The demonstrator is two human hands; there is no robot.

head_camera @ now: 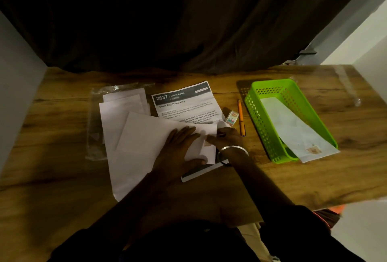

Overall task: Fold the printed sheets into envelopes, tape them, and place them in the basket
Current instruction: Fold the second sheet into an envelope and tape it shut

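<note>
My left hand [178, 148] lies flat with straight fingers on a white envelope [146, 136] at the middle of the wooden table. My right hand [227, 136], with a metal bangle at the wrist, presses a fingertip on the envelope's right end beside a small stamp; a dark thin thing shows by its fingers. A printed sheet headed "2637 Living Room" [186, 102] lies just behind, partly under the envelope. The green basket [257, 119] at the right holds a finished envelope [297, 132] that sticks out over its near rim.
A stack of blank envelopes [123, 102] lies on a clear plastic sleeve [94, 127] at the left. A small tape roll [232, 117] and an orange pen [241, 117] lie between the sheet and the basket. A dark curtain hangs behind the table.
</note>
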